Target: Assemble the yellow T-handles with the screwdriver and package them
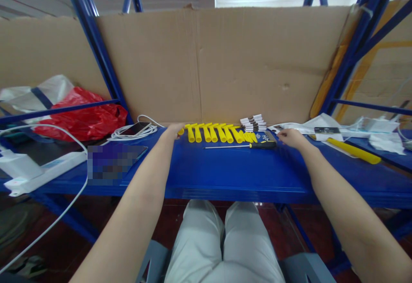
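A row of several yellow plastic pieces (213,133), each with a tube-like stem and a wider top, lies along the back of the blue table. My left hand (174,131) is at the row's left end, against the leftmost piece; its fingers are mostly hidden. Smaller yellow pieces (248,137) lie at the right end. Behind them are stacked white sticks with dark bands (253,123). A screwdriver (262,145) with a black and yellow handle lies in front. My right hand (289,137) is curled closed beside a dark printed packet (268,136); what its fingers hold cannot be seen.
Cardboard (244,64) stands upright behind the table (238,175). On the left are a coiled white cable (128,133), a phone (137,128), a power strip (61,169) and a red plastic bag (83,117). A long yellow tool (355,150) lies at right.
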A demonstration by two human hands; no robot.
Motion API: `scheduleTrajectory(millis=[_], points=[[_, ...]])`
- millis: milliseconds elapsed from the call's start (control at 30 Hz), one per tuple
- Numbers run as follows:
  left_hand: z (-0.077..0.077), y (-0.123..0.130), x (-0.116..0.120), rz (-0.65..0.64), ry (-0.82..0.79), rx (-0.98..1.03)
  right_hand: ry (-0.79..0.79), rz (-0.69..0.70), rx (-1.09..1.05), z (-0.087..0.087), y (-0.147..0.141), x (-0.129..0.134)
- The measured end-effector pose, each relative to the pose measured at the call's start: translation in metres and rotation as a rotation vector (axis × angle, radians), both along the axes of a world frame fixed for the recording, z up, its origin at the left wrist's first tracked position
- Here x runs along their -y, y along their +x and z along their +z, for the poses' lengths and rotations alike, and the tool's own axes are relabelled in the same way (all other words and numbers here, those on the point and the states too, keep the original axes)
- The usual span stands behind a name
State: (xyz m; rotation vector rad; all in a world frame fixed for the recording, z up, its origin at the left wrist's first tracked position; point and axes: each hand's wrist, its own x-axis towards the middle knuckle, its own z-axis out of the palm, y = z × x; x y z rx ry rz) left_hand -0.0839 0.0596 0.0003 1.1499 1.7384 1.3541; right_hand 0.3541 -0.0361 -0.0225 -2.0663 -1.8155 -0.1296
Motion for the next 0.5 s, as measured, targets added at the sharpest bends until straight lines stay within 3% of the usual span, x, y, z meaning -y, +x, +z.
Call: scheduleTrajectory(millis=[67,100,200,367,500], points=[[0.012,-0.003,0.003,-0.011,-0.042,0.072,-0.013,-0.004,-0.023,0.0,-0.001,0.001],[0.017,-0.003,0.005,-0.038,-0.036,0.204,-0.018,-0.005,-0.035,0.0,-0.001,0.001],[0.033,-0.003,0.011,-0.041,0.125,0.407,-0.027,-0.001,-0.089,0.0,-0.002,0.001],[0.053,0.006,0.019,-0.066,0.347,0.404,-0.042,-0.012,-0.155,0.001,-0.004,0.002],[0.061,0.016,0.027,-0.039,0.404,0.266,-0.045,-0.002,-0.162,0.0,-0.002,0.001]])
